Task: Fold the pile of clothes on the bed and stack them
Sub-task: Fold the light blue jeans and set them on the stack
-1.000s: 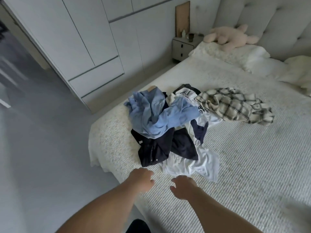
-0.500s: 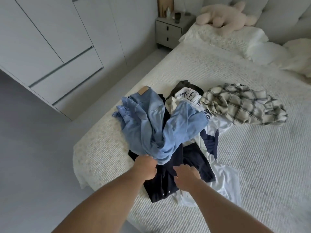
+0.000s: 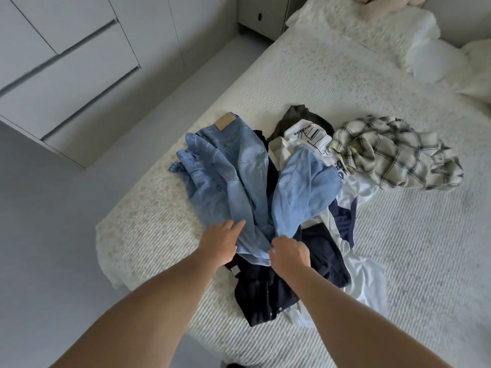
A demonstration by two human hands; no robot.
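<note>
A jumbled pile of clothes lies on the white bed, near its foot corner. Light blue jeans with a tan waist patch top the pile, their legs spread in a V. My left hand grips the near end of the jeans from the left. From the right, my right hand pinches the same end with curled fingers. Under the jeans are a dark navy garment and a white shirt. A white printed tee and a crumpled plaid shirt lie further back.
Pillows sit at the head of the bed. A grey nightstand stands beside them, and a white wardrobe lines the left wall. Grey floor runs along the bed's left edge. Bare bedspread extends right of the pile.
Both hands moved forward from the bed's near edge onto the pile and took hold of the jeans' near end. The view has moved closer and tilted down.
</note>
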